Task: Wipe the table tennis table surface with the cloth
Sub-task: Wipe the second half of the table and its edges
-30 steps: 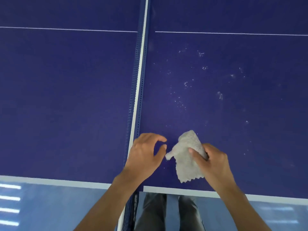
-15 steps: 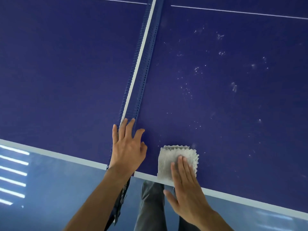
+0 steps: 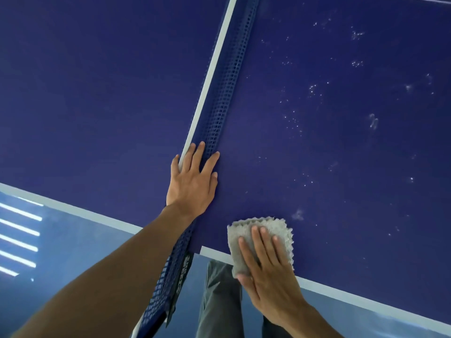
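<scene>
Pressing straight right-hand fingers (image 3: 259, 242) flat on the cloth (image 3: 268, 224) at the table's (image 3: 341, 292) near edge, you likely needed even outward strokes.

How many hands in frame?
2. The left hand lies flat on the net; the right hand presses flat on the cloth at the near edge of the table, right of the net.

Folded grey cloth (image 3: 264, 231) flat at dusty blue table (image 3: 341, 154) edge
</scene>
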`<state>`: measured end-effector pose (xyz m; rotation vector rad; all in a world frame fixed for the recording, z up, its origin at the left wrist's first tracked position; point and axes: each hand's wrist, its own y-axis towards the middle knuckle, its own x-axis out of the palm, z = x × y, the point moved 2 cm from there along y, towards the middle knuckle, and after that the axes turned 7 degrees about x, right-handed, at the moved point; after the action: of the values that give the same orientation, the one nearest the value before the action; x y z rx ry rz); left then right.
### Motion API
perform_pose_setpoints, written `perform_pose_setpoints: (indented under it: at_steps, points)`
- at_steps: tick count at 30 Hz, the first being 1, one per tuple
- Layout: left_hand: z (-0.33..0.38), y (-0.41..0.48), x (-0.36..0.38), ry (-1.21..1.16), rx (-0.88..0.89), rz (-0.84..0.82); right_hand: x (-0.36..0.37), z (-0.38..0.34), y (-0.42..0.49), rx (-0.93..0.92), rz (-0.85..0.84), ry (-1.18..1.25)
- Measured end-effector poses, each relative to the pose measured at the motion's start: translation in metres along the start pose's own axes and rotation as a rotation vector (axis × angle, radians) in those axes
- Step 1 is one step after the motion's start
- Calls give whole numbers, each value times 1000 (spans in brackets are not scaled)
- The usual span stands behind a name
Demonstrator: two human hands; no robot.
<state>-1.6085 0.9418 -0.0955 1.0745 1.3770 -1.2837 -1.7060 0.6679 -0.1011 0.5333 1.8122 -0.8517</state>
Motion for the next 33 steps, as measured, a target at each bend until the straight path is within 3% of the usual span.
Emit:
perform_pose_setpoints:
  at_steps: [2,4,7,9,12,15,18,24,27,29,33]
  points:
    - [-1,0,5,-32,-10,25,-4,19,-5,42,16,-10]
    - [-3,0,9,-55,-13,40,-15,37,12,198,46,13]
    - [-5,-2,13,-92,-14,78,-38,43,74,447,100,93]
    - [-6,-2,15,-119,-15,112,-48,34,118,497,118,139]
    - [-11,-3,15,-177,-22,159,-43,5,142,284,92,102]
    - [-21,-5,16,-209,-26,171,-23,-10,106,6,64,43]
    - [-27,-6,17,-212,-23,193,-9,11,55,-61,53,6]
    - [-30,-4,17,-154,-17,233,-38,51,98,409,139,118]
    - [-45,-5,9,-124,-49,251,-51,24,156,487,116,154]
    - [-52,-5,2,-130,-61,260,-52,-10,177,383,62,138]
    - [-51,-5,-5,-182,-60,248,-28,-64,138,-39,11,49]
